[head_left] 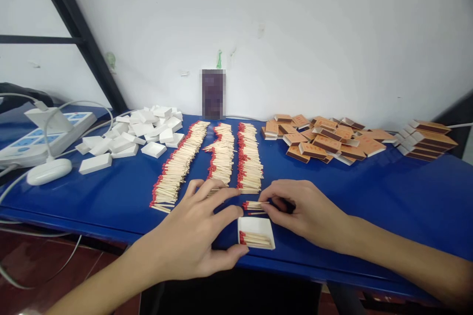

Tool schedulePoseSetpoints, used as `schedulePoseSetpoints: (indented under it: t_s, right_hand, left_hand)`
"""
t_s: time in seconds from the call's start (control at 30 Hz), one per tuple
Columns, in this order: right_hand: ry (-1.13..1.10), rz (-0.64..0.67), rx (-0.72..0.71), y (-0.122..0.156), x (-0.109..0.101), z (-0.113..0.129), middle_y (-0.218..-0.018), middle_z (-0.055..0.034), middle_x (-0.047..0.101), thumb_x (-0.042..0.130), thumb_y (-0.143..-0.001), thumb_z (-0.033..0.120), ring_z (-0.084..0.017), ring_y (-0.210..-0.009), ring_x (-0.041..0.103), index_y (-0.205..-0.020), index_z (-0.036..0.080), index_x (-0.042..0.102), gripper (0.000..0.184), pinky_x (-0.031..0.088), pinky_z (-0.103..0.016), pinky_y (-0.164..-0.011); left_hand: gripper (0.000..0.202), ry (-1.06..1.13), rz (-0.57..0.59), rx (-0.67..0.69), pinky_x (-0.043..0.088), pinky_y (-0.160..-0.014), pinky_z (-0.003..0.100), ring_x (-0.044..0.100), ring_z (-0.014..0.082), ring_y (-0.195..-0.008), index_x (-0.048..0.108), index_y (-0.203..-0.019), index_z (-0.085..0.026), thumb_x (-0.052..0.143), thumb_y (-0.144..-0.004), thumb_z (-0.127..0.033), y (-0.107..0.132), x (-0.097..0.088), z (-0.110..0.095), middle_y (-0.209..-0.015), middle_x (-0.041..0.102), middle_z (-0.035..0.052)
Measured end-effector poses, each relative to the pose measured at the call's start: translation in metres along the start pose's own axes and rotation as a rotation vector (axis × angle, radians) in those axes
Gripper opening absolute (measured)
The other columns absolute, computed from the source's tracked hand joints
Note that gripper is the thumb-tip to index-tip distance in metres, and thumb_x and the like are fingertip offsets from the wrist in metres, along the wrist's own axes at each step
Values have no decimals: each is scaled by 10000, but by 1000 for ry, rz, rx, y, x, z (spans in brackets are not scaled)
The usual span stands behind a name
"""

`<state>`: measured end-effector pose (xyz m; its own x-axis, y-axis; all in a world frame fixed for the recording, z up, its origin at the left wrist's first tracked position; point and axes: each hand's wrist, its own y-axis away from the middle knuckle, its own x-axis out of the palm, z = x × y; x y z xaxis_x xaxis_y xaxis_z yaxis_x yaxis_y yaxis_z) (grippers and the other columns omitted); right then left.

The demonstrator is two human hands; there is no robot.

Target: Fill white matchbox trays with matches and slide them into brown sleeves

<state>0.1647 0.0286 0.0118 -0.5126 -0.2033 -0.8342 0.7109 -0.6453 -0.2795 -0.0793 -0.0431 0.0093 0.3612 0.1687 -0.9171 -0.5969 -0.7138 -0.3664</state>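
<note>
My left hand (201,226) braces a small white matchbox tray (256,223) at its left side, the thumb at the near corner and the index fingertip at the far one. Its other fingers are spread above the table. Inside the tray a few matches (256,240) lie with red heads to the left. Just beyond the tray, my right hand (303,209) pinches a small bunch of matches (253,204) between thumb and index finger, heads pointing left. One loose match (254,213) lies below that bunch. The nearest row of matches (249,162) ends just behind my right fingertips.
Two more match rows (181,162) (220,157) stretch toward the wall on the blue table (111,197). White trays (142,130) are heaped at left, orange matchbox sleeves (325,138) at right beside stacked matchboxes (424,140). A power strip (48,138) and white cables occupy the far left.
</note>
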Motion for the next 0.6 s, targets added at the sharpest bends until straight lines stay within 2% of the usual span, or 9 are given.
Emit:
schedulePoseSetpoints:
  t_s: [0.13,0.23,0.33,0.6]
  right_hand:
    - [-54,-61,-77,3,-3,8,-602,42,518,583,-921,195,-85,-527,458,-826,165,687,144,350,-207,-514]
    - [-98,-30,-117,8,-2,14,-596,48,512,594,-895,168,-75,-515,446,-811,170,681,122,343,-192,-495]
    - [-131,17,-111,12,2,19,-584,56,498,590,-850,135,-63,-492,418,-779,169,670,112,331,-182,-478]
    - [-143,-9,-72,15,10,25,-554,63,513,578,-812,107,-53,-463,411,-757,162,674,124,321,-180,-463]
  left_hand:
    - [313,-3,-2,1,336,-1010,486,496,311,-1240,647,-1131,-216,627,-907,-434,-1,0,0,-1314,625,78]
    - [304,-6,-1,0,337,-1005,480,493,307,-1237,648,-1126,-218,622,-911,-430,-2,-1,0,-1320,622,73]
    - [279,-10,-8,2,335,-999,480,490,309,-1240,652,-1093,-213,623,-908,-420,-1,-2,-1,-1330,621,69]
    - [263,-20,-54,29,346,-973,467,513,305,-1208,653,-1065,-203,622,-903,-409,-2,0,-1,-1312,634,72]
